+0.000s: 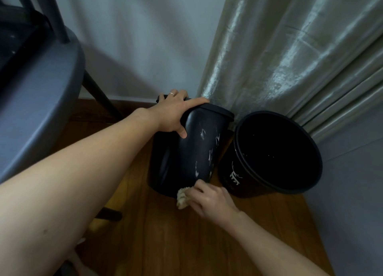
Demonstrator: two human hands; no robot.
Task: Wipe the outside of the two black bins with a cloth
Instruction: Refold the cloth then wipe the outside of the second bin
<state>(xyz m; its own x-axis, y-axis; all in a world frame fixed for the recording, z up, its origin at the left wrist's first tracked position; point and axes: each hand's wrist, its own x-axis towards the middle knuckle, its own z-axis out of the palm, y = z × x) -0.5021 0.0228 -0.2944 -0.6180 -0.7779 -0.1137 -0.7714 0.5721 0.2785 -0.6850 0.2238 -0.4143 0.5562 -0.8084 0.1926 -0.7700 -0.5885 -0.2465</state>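
Observation:
Two black bins stand on the wooden floor by the wall. The left bin (199,151) is tilted away from me, with white smears down its side. My left hand (176,112) grips its rim from above, thumb on the outer wall. My right hand (211,199) holds a pale cloth (182,197) pressed against the bottom edge of that bin. The right bin (232,178) stands upright beside it, its open mouth facing me and a white mark on its side.
A grey round chair (41,101) with dark legs fills the left. A shiny grey curtain (290,54) hangs behind the bins on the right. A white wall (145,37) is at the back, a grey surface (352,172) at the right.

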